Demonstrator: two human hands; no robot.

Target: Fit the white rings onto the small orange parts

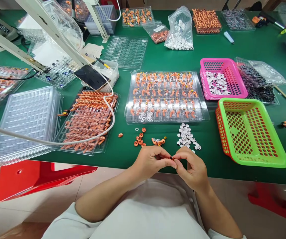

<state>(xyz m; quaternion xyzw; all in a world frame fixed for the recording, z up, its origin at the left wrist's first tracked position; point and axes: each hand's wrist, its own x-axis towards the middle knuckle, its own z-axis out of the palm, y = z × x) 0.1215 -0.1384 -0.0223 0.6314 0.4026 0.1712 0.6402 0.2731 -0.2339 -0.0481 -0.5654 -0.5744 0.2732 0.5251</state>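
Observation:
My left hand (153, 161) is closed, pinching a small copper-orange part (171, 158) with a dark opening between thumb and fingertips. My right hand (192, 168) is pinched too, its fingertips meeting that part from the right; whether it holds a separate piece is hidden. Just beyond my left hand lie several loose round orange cups (140, 141) and a curved orange piece (158, 141) with a yellow end. A pile of white discs (185, 135) lies beyond my right hand.
A clear tray (129, 113) of curved orange pieces stands ahead. To the right are a pink basket (243, 91) with white discs and a green basket (281, 159). On the left, a phone (92, 77), a tray of copper parts (88, 124) and a white cable (111, 114) lie beneath lamp arms.

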